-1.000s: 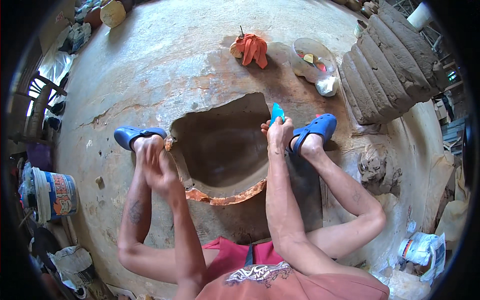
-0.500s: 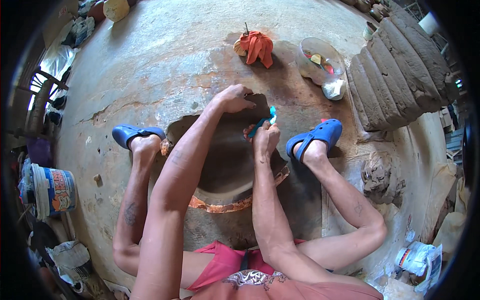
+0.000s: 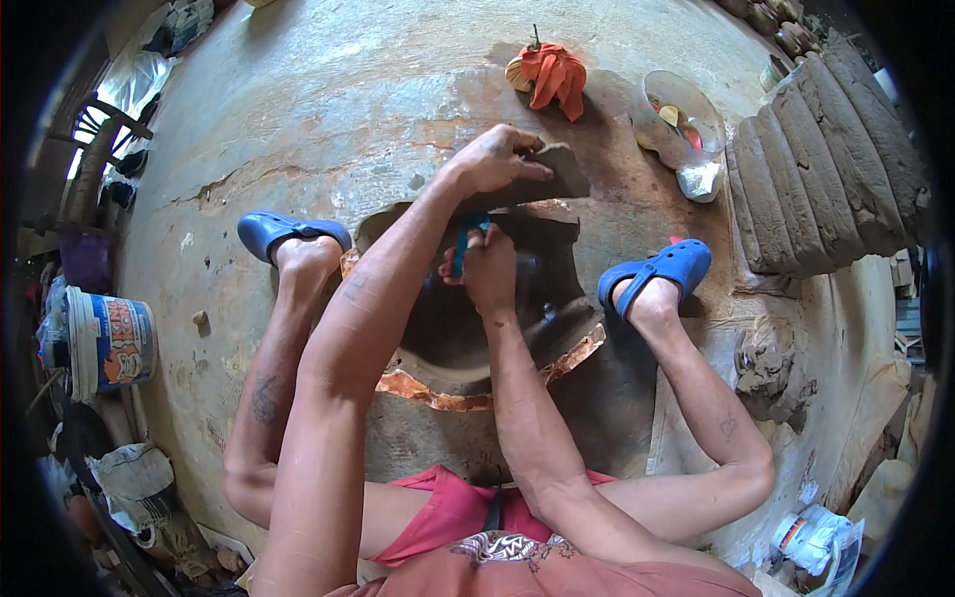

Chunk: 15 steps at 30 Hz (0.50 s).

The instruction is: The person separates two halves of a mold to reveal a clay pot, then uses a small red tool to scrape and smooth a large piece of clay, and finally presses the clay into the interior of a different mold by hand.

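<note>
A dark wet clay basin [image 3: 537, 289] lies on the floor between my feet, inside a mould with a rough orange rim [image 3: 438, 396]. My left hand [image 3: 497, 161] pinches a grey clay strip [image 3: 564, 174] at the far side. On its right, that strip stands apart from the basin, with a gap showing the rim beneath. Over the basin, just below the strip, my right hand [image 3: 490, 271] is closed around a small teal tool [image 3: 462, 247]. The tool's working end is hard to make out against the clay, and my left forearm covers the basin's left part.
Beyond the basin sit an orange cloth bundle [image 3: 559, 80] and a clear tub [image 3: 652, 129] with small items. Stacked clay slabs [image 3: 826, 169] stand at right, a clay lump [image 3: 771, 363] nearer. A white bucket [image 3: 114, 338] is at left. Blue clogs [image 3: 657, 279] flank the basin.
My right hand and the teal tool have moved left along the far edge of the clay. The strip in my left hand has lifted away from the basin on the right. The view has shifted slightly.
</note>
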Each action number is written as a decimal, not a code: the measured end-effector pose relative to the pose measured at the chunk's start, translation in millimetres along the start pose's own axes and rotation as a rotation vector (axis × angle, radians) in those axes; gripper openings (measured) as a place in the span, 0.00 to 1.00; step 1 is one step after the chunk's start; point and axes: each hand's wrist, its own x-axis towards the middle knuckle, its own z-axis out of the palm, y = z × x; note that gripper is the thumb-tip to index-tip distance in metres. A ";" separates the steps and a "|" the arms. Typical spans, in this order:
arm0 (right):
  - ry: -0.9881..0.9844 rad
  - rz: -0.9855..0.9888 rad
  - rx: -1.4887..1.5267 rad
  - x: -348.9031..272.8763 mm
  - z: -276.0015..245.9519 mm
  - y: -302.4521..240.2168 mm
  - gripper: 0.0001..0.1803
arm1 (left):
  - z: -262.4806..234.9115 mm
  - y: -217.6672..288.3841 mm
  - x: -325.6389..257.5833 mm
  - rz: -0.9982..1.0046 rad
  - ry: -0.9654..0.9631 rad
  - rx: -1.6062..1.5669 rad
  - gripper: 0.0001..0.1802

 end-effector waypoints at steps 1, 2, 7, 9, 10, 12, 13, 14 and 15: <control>-0.063 0.024 -0.013 0.3 -0.3 1.9 0.10 | 1.1 4.1 -0.3 -0.054 0.017 -0.157 0.22; -0.139 0.052 -0.013 -3.9 5.5 0.2 0.09 | -3.1 2.2 -3.8 -0.026 0.020 -0.284 0.20; -0.345 0.107 -0.089 -8.5 16.3 6.8 0.10 | -24.5 14.8 -16.4 -0.096 0.142 -0.486 0.18; -0.415 0.146 -0.044 -11.5 21.9 11.3 0.11 | -34.9 14.9 -14.4 0.008 0.191 -0.771 0.17; -0.457 0.163 -0.106 -15.0 25.4 10.5 0.11 | -46.2 14.3 -18.8 0.066 0.196 -0.819 0.16; -0.511 0.184 -0.165 -23.0 29.4 3.4 0.11 | -68.5 16.5 -28.6 0.103 0.199 -0.888 0.13; -0.530 0.153 -0.259 -27.0 29.2 -1.4 0.11 | -77.4 19.6 -34.0 0.111 0.206 -0.925 0.12; -0.549 0.116 -0.351 -30.0 31.9 -4.2 0.11 | -86.7 22.3 -39.9 0.106 0.214 -0.917 0.12; -0.560 0.117 -0.345 -33.8 36.1 -2.8 0.11 | -95.1 24.8 -46.4 0.170 0.230 -0.936 0.12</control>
